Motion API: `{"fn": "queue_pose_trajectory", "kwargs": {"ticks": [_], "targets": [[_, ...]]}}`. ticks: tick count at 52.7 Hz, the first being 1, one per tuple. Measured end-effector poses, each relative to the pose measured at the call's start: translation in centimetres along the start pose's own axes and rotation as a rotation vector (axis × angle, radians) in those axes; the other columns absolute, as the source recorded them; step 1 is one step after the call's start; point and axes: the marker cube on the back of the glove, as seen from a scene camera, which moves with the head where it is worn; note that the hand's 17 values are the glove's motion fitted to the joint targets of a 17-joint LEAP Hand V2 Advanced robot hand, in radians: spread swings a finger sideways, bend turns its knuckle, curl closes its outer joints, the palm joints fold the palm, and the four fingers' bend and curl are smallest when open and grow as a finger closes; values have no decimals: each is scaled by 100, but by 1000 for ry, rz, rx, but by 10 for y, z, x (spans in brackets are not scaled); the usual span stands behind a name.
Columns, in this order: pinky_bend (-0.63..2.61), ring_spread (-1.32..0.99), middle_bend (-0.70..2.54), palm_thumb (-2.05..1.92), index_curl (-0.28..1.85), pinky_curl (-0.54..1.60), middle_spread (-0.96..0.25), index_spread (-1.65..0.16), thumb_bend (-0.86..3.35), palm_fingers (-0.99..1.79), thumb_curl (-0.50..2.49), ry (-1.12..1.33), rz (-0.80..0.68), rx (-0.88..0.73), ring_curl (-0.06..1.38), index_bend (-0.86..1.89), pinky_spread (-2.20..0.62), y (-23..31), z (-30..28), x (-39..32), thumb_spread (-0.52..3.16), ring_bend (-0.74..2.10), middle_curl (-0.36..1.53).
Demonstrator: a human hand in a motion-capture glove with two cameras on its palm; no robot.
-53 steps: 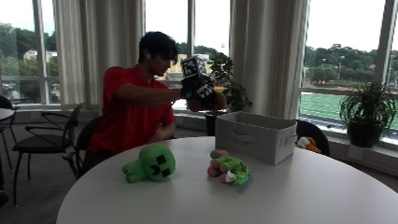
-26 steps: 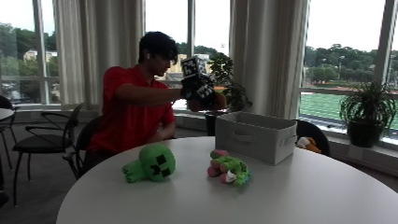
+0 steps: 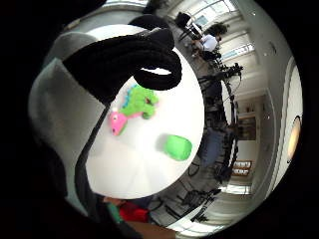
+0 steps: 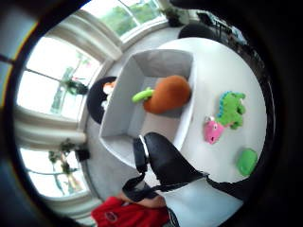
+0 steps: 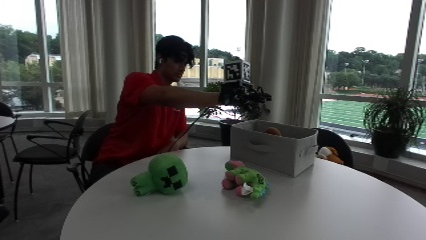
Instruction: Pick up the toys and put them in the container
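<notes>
- The orange carrot toy (image 4: 166, 93) already lies inside the grey container (image 5: 274, 148), resting against one inner wall with its green top pointing toward the middle; from the outside view only a bit of orange shows above the rim.
- Two toys are left on the white surface (image 5: 319, 210): a green-and-pink dinosaur plush (image 5: 245, 181) lying near the container's front, and a green blocky plush (image 5: 162, 176) further toward the person, well apart from the box.
- The gloved right hand (image 5: 233, 93) hangs in the air above the container at the end of an outstretched arm, touching nothing. Of the hands, this one looks released: the palm views show no toy against it, and its fingers seem relaxed, though they are small in the outside view.
- The step in hand, as I judge it, is going back for the next toy. The dinosaur plush is nearer, so it is the sensible pick.
- To do it well: come down over the plush's body, close round its thick middle, not a limb, lift clear of the rim, and let go over the free floor beside the carrot toy.
</notes>
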Motion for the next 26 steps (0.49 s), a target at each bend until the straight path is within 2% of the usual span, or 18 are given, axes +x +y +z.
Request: {"fn": "queue_pose_trajectory", "kwargs": {"ticks": [5,12,26], "targets": [[124,-16,25,-3,23,40,-19,-35,-6,-16,37,8,51,-89,23,14,6,22,15,59,109,57,41],[119,-11,20,-5,22,38,-16,-35,-6,-18,34,60,166,-123,21,12,9,56,46,140,105,46,39],[112,-9,17,-8,20,35,-14,-36,-7,-16,30,76,340,-257,21,10,12,129,117,246,97,39,37]]}}
